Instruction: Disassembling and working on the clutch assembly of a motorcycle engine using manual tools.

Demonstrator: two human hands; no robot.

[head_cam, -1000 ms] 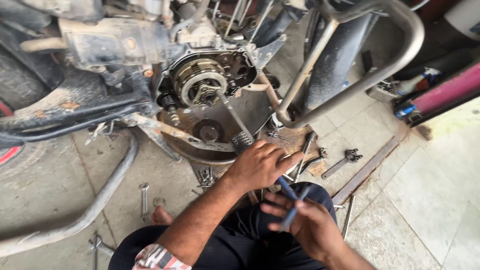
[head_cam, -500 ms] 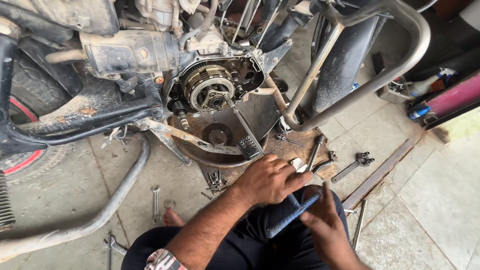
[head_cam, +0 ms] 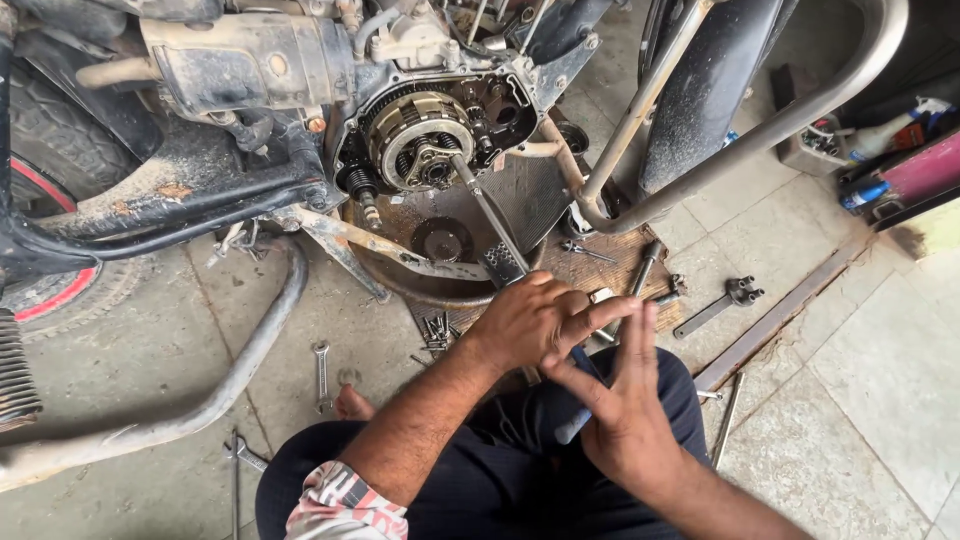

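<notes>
Long screwdriver [head_cam: 490, 215], metal shaft running from the open clutch assembly [head_cam: 420, 140] on the motorcycle engine down toward the person's lap; its blue handle [head_cam: 572, 425] shows between the two hands. Shaft tip sits at the clutch hub, tilted, not level.

Left hand [head_cam: 530, 320] is closed around the upper part of the handle, fingers curled tight on it. Right hand [head_cam: 625, 410] is flat against the handle's lower part, fingers [head_cam: 640, 340] straight and together, palm pressing rather than gripping.

Person sits on the floor [head_cam: 850, 400], dark trousers, knees either side of the hands.

Just beyond the hands, a worn board [head_cam: 600, 270] lies on the floor under the engine, carrying small sockets and bits. A drain pan [head_cam: 440, 240] sits below the clutch opening. A spanner [head_cam: 321, 372] lies on the floor left of the left forearm; a multi-headed wrench [head_cam: 720, 303] lies toward the right. A bent crash guard tube [head_cam: 720, 160] crosses the upper right.
</notes>
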